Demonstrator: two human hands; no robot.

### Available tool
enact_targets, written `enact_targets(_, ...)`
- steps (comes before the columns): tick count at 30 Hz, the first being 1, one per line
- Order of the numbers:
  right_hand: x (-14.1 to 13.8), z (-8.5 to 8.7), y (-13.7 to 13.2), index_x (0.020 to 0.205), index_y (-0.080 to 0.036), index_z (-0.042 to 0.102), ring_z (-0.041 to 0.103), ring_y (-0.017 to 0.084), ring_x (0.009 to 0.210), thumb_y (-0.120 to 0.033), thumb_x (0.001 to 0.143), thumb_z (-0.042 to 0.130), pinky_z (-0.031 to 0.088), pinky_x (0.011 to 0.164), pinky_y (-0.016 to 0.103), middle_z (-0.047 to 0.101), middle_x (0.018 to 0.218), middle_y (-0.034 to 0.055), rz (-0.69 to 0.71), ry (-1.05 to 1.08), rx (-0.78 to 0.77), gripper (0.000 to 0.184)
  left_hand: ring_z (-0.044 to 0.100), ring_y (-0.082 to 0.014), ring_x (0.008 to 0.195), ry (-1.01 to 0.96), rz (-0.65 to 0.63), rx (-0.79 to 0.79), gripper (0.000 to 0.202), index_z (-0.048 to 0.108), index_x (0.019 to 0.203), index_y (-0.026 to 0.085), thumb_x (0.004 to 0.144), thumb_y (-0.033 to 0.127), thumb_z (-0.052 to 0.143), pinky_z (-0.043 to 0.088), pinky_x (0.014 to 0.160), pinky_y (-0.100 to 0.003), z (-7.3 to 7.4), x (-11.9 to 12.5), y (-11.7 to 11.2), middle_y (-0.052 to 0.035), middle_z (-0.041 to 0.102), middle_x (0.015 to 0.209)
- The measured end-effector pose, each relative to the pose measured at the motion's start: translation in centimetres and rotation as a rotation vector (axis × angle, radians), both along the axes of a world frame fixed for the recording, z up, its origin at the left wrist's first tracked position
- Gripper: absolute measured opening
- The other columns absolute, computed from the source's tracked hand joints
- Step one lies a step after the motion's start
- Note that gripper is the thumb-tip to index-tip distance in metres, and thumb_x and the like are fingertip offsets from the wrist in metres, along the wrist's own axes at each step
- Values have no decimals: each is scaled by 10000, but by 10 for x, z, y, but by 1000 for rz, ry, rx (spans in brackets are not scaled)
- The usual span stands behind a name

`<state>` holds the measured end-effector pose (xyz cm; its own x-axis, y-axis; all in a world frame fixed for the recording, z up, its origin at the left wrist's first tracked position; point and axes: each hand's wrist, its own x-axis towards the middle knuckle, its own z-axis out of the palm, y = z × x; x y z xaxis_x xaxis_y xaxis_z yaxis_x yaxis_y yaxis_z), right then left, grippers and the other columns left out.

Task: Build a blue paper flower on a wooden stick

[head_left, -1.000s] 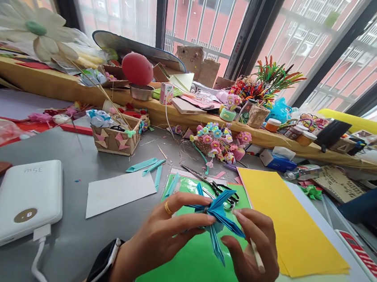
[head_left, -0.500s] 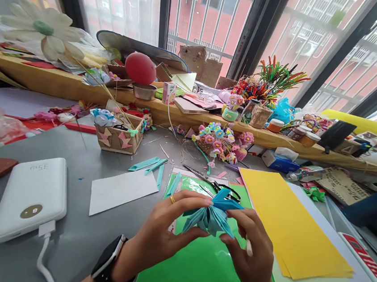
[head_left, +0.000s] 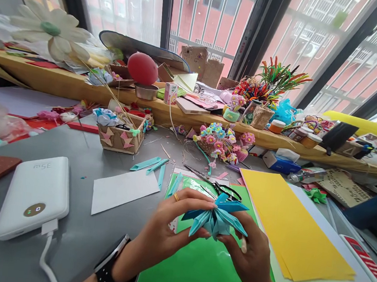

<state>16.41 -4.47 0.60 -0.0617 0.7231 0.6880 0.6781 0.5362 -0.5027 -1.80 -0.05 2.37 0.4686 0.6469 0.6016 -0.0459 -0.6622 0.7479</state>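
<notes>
Cardboard box (head_left: 116,143) holds a blue-white bundle (head_left: 105,116) and sticks (head_left: 125,114), while left fingers (head_left: 195,203) and right fingers (head_left: 254,227) pinch blue folded paper (head_left: 215,222).

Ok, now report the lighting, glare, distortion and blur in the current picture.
Head view: daylight washes the windows pale; head view: pale glare sits on the green sheet; head view: frames splay outward toward the top, probably wide-angle distortion; head view: blue paper looks fairly sharp, far-left plastic softer.

One head-worn camera looks forward and down, close over the desk (head_left: 80,242), toward windows (head_left: 128,13)
</notes>
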Motion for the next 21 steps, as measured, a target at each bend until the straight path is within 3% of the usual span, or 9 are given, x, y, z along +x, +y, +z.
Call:
enact_targets(9,-3,-1,-1,913,-243,544,552,126,549,-442,818,527,435,451,202,622,713,-7,3,69,3,220,524,-214,982,-37,-51,-126,265,593,1039,230,777,257,624,424,855,-313,-1,3,0,-70,576,1039)
enact_targets(14,-4,5,0,902,-219,538,518,108,484,-463,807,536,413,407,187,603,641,-15,-18,14,61,262,525,-208,950,-30,-117,-374,263,581,1023,217,789,336,591,450,772,-274,-1,4,-2,-56,559,1002)
enact_targets(21,-4,7,3,954,-193,543,511,105,468,-500,835,463,424,419,187,597,625,-1,-19,-10,135,338,544,-137,716,-56,-104,-708,258,613,955,196,748,349,621,462,611,-213,9,7,-1,-28,596,944)
